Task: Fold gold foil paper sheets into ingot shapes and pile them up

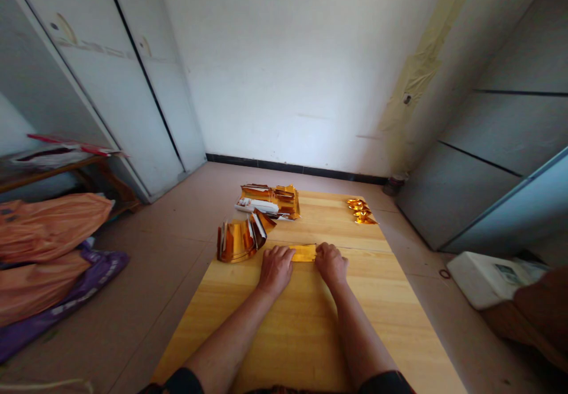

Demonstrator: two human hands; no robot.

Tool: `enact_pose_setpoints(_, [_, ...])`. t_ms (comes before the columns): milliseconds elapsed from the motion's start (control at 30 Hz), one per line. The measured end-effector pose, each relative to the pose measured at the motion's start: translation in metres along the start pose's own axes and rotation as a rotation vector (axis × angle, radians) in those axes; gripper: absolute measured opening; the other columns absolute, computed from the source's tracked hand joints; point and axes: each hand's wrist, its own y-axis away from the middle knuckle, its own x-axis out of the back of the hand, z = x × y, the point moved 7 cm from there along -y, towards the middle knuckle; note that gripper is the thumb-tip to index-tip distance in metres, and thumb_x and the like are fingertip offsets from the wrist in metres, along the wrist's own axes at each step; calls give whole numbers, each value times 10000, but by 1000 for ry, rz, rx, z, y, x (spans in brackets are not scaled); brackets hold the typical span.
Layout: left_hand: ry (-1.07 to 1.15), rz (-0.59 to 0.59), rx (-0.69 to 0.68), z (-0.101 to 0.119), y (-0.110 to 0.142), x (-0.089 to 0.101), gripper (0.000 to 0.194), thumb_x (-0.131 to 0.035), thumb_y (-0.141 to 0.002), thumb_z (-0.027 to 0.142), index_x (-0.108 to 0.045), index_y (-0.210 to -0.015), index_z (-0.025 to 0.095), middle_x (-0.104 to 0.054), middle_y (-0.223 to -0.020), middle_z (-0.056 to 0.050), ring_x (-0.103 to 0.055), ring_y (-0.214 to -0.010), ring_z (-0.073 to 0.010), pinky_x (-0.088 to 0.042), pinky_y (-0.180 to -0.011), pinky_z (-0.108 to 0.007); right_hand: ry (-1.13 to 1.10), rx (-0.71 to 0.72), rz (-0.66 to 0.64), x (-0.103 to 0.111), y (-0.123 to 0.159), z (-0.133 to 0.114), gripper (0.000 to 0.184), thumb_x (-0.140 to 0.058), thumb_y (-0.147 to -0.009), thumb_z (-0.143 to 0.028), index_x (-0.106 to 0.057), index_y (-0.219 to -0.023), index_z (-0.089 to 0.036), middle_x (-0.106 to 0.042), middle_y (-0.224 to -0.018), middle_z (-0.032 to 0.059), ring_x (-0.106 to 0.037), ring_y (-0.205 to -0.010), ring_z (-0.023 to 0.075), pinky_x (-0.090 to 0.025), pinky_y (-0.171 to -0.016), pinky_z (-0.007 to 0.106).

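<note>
Head view, looking forward and down over a wooden table. Two bare hands worked near the middle of the tabletop, their forearms reaching in from the near edge and dark sleeves showing at the bottom. Between them lay a small gold sheet, its longer side running from left to right. The left hand had its fingers drawn together and closed on the sheet's left end; the right hand, fingers curled, was closed on the right end. The hands themselves stood apart, with the sheet's middle exposed between them.

Just beyond the left hand, toward the table's left edge, stood a curved stack of gold sheets, with white edges visible among its layers. Behind it, at the far left corner, lay a second gold pile, with a white bundle along its near side. Shiny folded gold pieces formed a short row at the far right corner, well apart from both piles.

Around the table, a pale cabinet stood at left, above orange bags and a purple bag. A white wall with a dark baseboard closed the background. At right, a white box stood beneath a large grey cabinet.
</note>
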Motion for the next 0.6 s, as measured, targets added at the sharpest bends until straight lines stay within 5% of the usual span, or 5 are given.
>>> enact_pose_setpoints(200, [36, -9, 46, -4, -2, -2, 259, -526, -820, 145, -602, -1045, 249, -620, -994, -41, -518, -988, -209, -331, -802, -347, -56, 102, 20, -1, 6, -4, 284, -526, -795, -201, -621, -1044, -298, -599, -1040, 16, -530, -992, 161, -331, -750, 258])
enact_pose_setpoints(600, [105, 6, -29, 6, 10, 8, 109, -558, -741, 128, -621, -773, 211, -629, -938, -28, -528, -927, -187, -323, -823, -351, -97, 224, 14, 3, 15, -7, 242, -536, -771, -125, -708, -683, -270, -652, -1001, -17, -530, -935, 150, -317, -790, 254])
